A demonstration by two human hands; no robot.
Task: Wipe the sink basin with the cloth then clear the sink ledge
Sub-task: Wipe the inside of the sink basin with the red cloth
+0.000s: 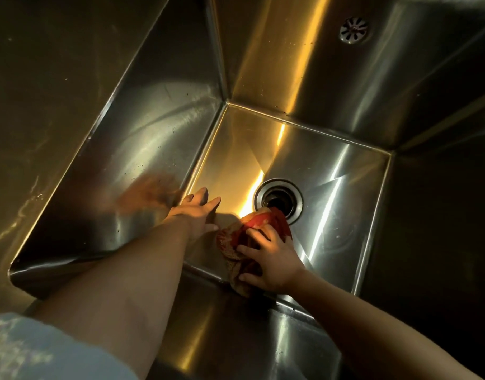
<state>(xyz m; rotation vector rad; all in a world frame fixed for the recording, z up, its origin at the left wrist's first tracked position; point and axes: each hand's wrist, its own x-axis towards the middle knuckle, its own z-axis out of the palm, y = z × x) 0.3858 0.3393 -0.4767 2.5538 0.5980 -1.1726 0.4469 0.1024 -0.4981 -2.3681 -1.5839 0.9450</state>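
A deep stainless steel sink basin (331,165) fills the view. On its floor, just near the drain (279,201), lies a crumpled red and tan cloth (235,239). My right hand (268,259) presses down on the cloth with fingers spread over it, close to the basin's near wall. My left hand (198,212) rests flat and open on the basin floor by the left wall, touching nothing else. The cloth's far edge overlaps the drain rim.
A round overflow grate (354,30) sits high on the far wall. The steel ledge (43,91) stretches along the left of the basin, speckled with small crumbs. A light sleeve (30,352) shows at the bottom left.
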